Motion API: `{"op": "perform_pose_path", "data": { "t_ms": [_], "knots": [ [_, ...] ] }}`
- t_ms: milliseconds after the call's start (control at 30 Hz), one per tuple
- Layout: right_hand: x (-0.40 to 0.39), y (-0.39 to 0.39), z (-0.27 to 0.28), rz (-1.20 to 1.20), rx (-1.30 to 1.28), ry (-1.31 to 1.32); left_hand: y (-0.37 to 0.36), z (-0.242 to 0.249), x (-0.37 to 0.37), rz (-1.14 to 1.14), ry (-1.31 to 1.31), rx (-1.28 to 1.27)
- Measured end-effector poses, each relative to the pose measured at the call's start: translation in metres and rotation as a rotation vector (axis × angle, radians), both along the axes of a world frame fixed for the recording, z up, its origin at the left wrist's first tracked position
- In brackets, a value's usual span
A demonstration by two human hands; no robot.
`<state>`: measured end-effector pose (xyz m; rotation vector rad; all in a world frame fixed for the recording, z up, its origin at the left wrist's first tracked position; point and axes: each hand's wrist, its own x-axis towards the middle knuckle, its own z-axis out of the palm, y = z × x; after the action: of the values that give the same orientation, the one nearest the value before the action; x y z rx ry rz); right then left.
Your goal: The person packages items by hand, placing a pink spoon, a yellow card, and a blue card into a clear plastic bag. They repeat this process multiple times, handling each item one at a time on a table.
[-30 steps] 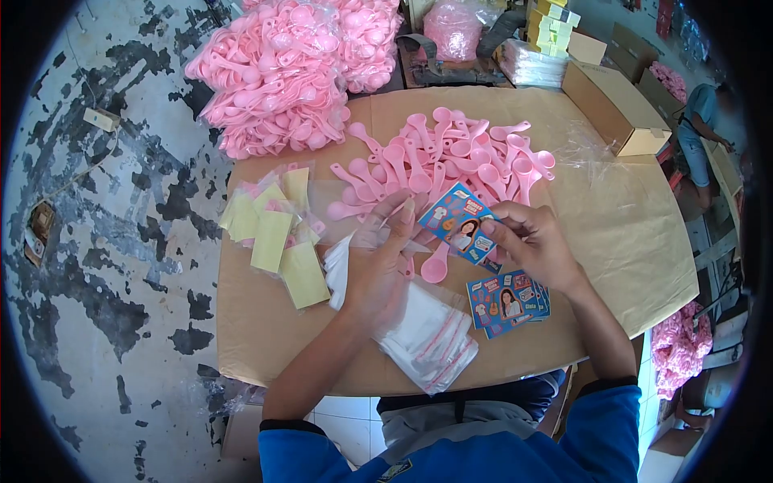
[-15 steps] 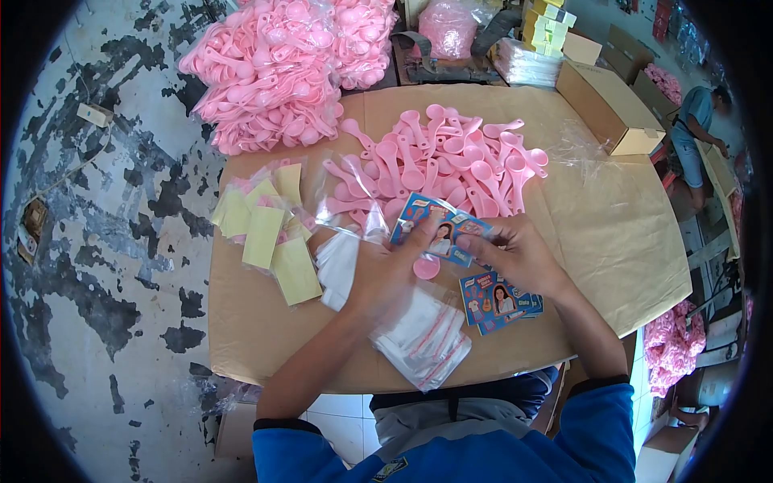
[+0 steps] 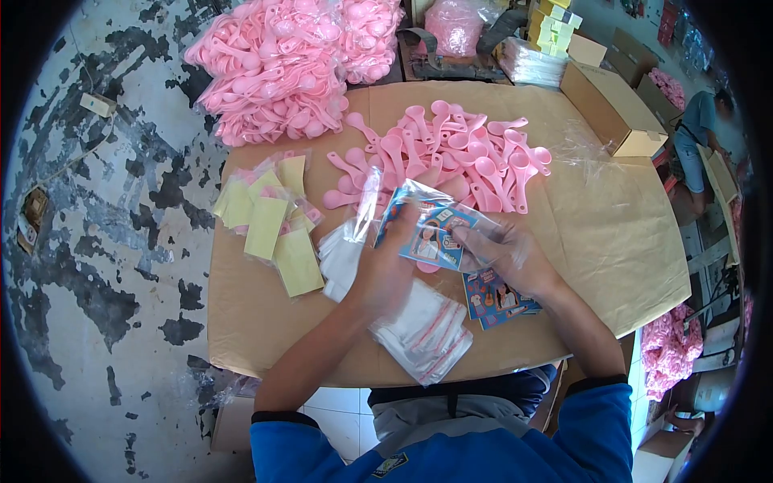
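My left hand (image 3: 385, 270) holds a clear plastic bag (image 3: 411, 211) by its near edge. My right hand (image 3: 506, 253) grips a printed blue card (image 3: 432, 240), which sits partly inside that bag. A pink spoon (image 3: 427, 266) shows just below the card, mostly hidden by my hands. A small stack of the same printed cards (image 3: 493, 296) lies on the cardboard under my right wrist. A pile of empty zip bags (image 3: 423, 330) with red strips lies under my left forearm.
Loose pink spoons (image 3: 451, 157) are heaped at the centre back of the cardboard-covered table (image 3: 628, 233). Packed bags with yellow cards (image 3: 270, 225) lie at left. Big bags of pink spoons (image 3: 274, 72) sit at back left, a cardboard box (image 3: 612, 109) at back right. Another person (image 3: 699, 129) is at far right.
The clear bag has come up and over the card; the card has slid further left into it. Both hands have shifted slightly left.
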<state>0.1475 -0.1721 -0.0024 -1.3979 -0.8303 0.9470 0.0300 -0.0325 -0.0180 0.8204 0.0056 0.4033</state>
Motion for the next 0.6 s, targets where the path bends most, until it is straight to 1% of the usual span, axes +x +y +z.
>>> {"op": "perform_pose_path", "data": {
  "t_ms": [33, 100, 133, 200, 233, 267, 300, 333, 367, 433, 467, 500, 567, 600],
  "knots": [
    [0.002, 0.000, -0.002, 0.031, 0.020, 0.016, -0.001, -0.004, -0.001, -0.015, 0.023, 0.052],
    [0.007, 0.003, -0.021, 0.019, 0.039, -0.134, -0.004, -0.006, -0.002, -0.016, 0.032, 0.414],
    [0.010, 0.003, -0.028, 0.013, 0.050, -0.209, -0.003, -0.008, -0.002, -0.002, 0.023, 0.407],
    [0.018, 0.000, -0.026, 0.071, 0.173, -0.306, -0.001, -0.011, -0.002, 0.025, 0.003, 0.395],
    [0.021, 0.001, -0.023, 0.102, 0.234, -0.354, 0.005, -0.012, -0.003, 0.062, 0.003, 0.284],
    [0.026, 0.006, -0.018, 0.090, 0.231, -0.485, 0.012, -0.010, -0.004, 0.099, -0.001, 0.175],
    [0.034, 0.013, -0.011, 0.076, 0.230, -0.617, 0.019, -0.005, -0.003, 0.218, -0.011, 0.013],
    [0.040, 0.019, -0.003, 0.059, 0.230, -0.747, 0.028, -0.001, -0.003, 0.255, -0.040, 0.035],
    [0.050, 0.019, 0.004, 0.135, 0.131, -1.013, 0.038, 0.003, -0.004, 0.291, -0.070, 0.059],
    [0.061, 0.027, -0.003, 0.314, -0.029, -1.258, 0.051, 0.002, -0.003, 0.337, -0.112, 0.090],
    [0.066, 0.033, -0.008, 0.401, -0.114, -1.379, 0.056, -0.004, -0.002, 0.338, -0.080, 0.106],
    [0.068, 0.040, -0.009, 0.489, -0.174, -1.306, 0.060, -0.010, -0.002, 0.340, -0.051, 0.123],
    [0.077, 0.051, -0.034, 0.456, -0.073, -1.344, 0.065, -0.013, 0.000, 0.338, -0.016, 0.154],
    [0.074, 0.054, -0.037, 0.442, -0.022, -1.353, 0.066, -0.014, 0.001, 0.329, -0.004, 0.166]
  ]
}}
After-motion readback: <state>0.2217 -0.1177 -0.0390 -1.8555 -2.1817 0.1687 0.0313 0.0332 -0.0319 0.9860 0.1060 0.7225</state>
